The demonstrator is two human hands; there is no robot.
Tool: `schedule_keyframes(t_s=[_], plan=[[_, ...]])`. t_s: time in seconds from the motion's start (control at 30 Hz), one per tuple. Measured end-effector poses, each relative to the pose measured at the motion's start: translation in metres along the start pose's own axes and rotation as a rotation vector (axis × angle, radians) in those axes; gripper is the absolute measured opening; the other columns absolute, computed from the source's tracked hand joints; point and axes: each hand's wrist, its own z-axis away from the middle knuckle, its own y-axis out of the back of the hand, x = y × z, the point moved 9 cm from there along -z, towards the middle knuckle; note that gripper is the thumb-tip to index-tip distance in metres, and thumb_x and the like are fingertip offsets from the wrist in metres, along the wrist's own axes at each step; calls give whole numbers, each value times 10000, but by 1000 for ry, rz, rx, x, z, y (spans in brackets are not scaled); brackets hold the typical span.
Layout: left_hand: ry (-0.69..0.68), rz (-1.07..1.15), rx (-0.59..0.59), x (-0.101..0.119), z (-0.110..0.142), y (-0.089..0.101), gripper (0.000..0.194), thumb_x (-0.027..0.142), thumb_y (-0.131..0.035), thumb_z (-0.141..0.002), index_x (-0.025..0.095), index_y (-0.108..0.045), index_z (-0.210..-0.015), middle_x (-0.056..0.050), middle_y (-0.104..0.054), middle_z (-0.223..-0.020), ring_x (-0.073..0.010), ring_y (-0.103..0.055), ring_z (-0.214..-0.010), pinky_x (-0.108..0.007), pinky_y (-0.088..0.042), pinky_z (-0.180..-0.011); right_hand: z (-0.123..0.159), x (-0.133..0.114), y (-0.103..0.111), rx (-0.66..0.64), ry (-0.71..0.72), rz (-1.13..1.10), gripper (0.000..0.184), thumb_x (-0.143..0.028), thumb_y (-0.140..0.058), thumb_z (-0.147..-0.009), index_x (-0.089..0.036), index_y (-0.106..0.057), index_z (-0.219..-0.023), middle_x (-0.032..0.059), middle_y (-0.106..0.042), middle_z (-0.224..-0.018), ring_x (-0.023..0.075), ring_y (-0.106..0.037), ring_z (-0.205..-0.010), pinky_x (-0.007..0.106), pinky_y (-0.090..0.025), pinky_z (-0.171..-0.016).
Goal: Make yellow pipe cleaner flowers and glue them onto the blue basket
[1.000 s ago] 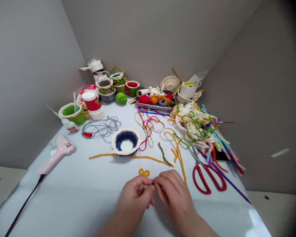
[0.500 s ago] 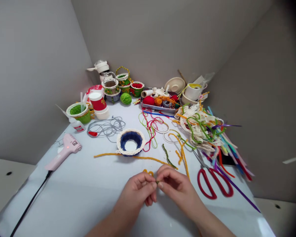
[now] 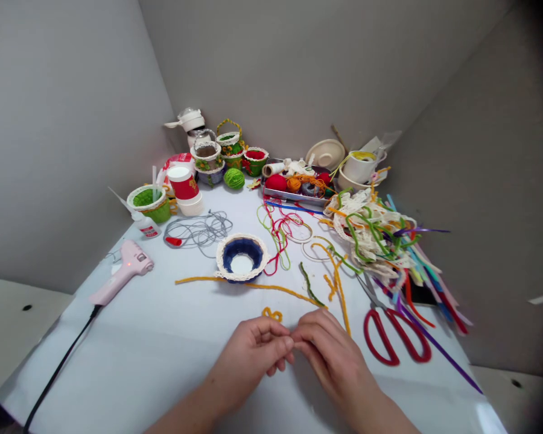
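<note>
My left hand (image 3: 257, 355) and my right hand (image 3: 332, 352) meet fingertip to fingertip above the front of the table, both pinched closed. Whatever lies between the fingertips is hidden now; half a second ago a bit of dark green showed there. Just beyond my left fingers lies a small looped yellow piece (image 3: 271, 314). A dark green fuzzy strip (image 3: 311, 285) rests past my right hand, with a long yellow strip (image 3: 280, 288) beside it. Farther back sits a blue bowl-shaped basket (image 3: 241, 258) with a white lace rim.
Red-handled scissors (image 3: 396, 331) lie right of my right hand. A pink glue gun (image 3: 124, 271) with a black cord lies at left. Tangled lace and pipe cleaners (image 3: 375, 232) pile at right. Grey cord (image 3: 199, 232), small baskets (image 3: 208, 157) and a yarn tray (image 3: 298, 193) are farther back.
My right fingers have closed over the fingertips, covering the dark green bit that showed between my hands. More of the looped yellow piece shows now. The view has shifted slightly.
</note>
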Motion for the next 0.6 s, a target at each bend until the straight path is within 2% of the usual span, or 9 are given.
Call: schedule_keyframes(t_s=[0.3,0.6], plan=[[68,-72,9,-1,1,0,187,317,-634,-719,138,-604,-765,-5,-640,-602,-84,-479,-493,-214,-333,-483,1,6,-4,-36,-26,-40,138,-106,-481,-929,-201,-542,-848,31,-561,-815,165,-540,-793,292,-465,-696],[111,-165,-2,-1,3,1,173,323,-618,-718,162,-574,-674,3,-626,-583,-87,-472,-491,-212,-319,-482,4,6,-9,-40,-5,11,129,-111,-457,-935,-206,-517,-873,38,-546,-821,171,-534,-773,292,-459,-667]])
